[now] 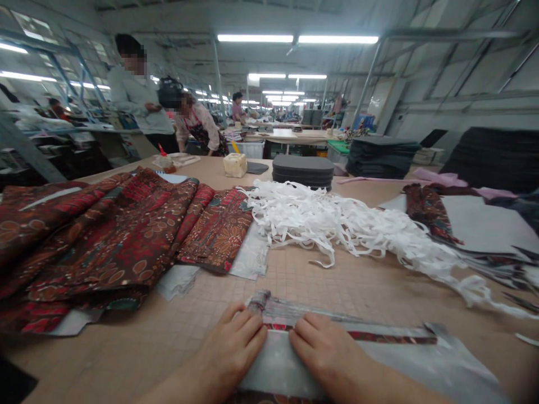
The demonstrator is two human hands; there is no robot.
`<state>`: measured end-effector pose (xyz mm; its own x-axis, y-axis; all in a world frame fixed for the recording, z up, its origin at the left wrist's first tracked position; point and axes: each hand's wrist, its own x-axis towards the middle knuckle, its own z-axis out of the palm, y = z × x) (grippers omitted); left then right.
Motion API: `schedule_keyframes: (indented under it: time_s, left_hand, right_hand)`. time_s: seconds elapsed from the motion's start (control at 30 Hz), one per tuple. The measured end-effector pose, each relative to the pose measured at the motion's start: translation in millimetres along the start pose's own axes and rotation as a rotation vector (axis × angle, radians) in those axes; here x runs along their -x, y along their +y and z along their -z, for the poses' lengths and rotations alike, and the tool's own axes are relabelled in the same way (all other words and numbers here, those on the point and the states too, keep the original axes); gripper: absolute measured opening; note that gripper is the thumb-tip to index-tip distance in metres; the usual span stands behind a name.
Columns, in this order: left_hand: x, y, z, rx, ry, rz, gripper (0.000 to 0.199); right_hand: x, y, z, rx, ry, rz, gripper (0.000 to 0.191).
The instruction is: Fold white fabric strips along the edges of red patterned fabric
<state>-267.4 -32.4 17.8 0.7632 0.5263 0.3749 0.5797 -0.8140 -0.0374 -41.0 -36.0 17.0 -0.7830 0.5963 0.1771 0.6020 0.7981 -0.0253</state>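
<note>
Head view: left hand (227,350) and right hand (332,350) press down on a printed fabric strip (391,335)
Both grips lie flat and open, not closed on anything. The strip's long axis runs rightward across the surface (189,314) from beneath them, the right hand nearer its free end, over a pale sheet (442,359).

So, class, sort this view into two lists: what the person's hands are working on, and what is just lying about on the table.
In hand:
left hand
right hand
folded grey sheet
red patterned strip

Lying about:
pile of red patterned fabric
tangle of white strips
stack of dark pads
</note>
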Motion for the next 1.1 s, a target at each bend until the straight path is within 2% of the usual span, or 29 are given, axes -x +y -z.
schedule_keyframes:
  time_s: [0.17, 0.27, 0.37, 0.43, 0.5, 0.57, 0.63, 0.7, 0.8, 0.87, 0.97, 1.03, 1.1]
  left_hand:
    - [16.9, -2.2, 4.6, 0.095, 0.047, 0.084, 0.029]
    - [19.5, -2.7, 6.7, 0.120, 0.049, 0.118, 0.030]
    - [19.7, -3.2, 4.7, 0.128, 0.052, 0.139, 0.030]
    - [19.7, -3.6, 1.3, 0.136, 0.079, 0.143, 0.030]
    - [19.1, -3.7, -1.6, 0.136, 0.136, 0.145, 0.030]
    - [18.0, -3.5, -2.2, 0.138, 0.175, 0.154, 0.028]
    - [16.9, -3.5, -0.5, 0.168, 0.173, 0.172, 0.024]
    - [16.5, -4.1, 1.8, 0.225, 0.152, 0.214, 0.017]
    - [17.3, -6.0, 3.7, 0.294, 0.139, 0.329, 0.008]
    - [17.9, -6.8, 4.6, 0.310, 0.116, 0.431, 0.004]
    - [17.8, -5.6, 7.7, 0.322, 0.107, 0.525, 0.015]
    - [16.9, -3.4, 10.4, 0.333, 0.146, 0.472, 0.010]
    - [15.9, -1.3, 11.5, 0.356, 0.185, 0.363, 0.011]
  right_hand:
    - [-17.6, 3.2, 7.8, -0.198, -0.025, -0.106, 0.012]
    - [-39.4, -2.7, 7.9, -0.315, -0.003, -0.088, 0.013]
    - [-52.3, -7.1, -2.4, -0.295, 0.030, -0.061, 0.009]
    - [-53.3, -7.5, -10.2, -0.221, 0.061, 0.023, 0.006]
    - [-50.8, -6.5, -13.4, -0.115, 0.076, 0.169, 0.004]
    - [-48.7, -4.7, -9.9, -0.022, 0.046, 0.305, 0.007]
    - [-49.1, -2.2, -1.8, -0.014, -0.005, 0.347, 0.008]
    - [-52.0, 0.2, 6.8, -0.092, -0.058, 0.245, 0.006]
    - [-57.2, 1.7, 15.0, -0.219, -0.114, -0.076, 0.002]
    - [-58.6, 1.3, 17.5, -0.270, -0.142, -0.224, 0.006]
    - [-55.2, 1.3, 20.1, -0.413, -0.133, -0.263, 0.009]
    - [-51.0, 2.9, 22.1, -0.556, -0.128, -0.263, 0.010]
    - [-48.0, 5.9, 24.1, -0.693, -0.125, -0.270, 0.010]
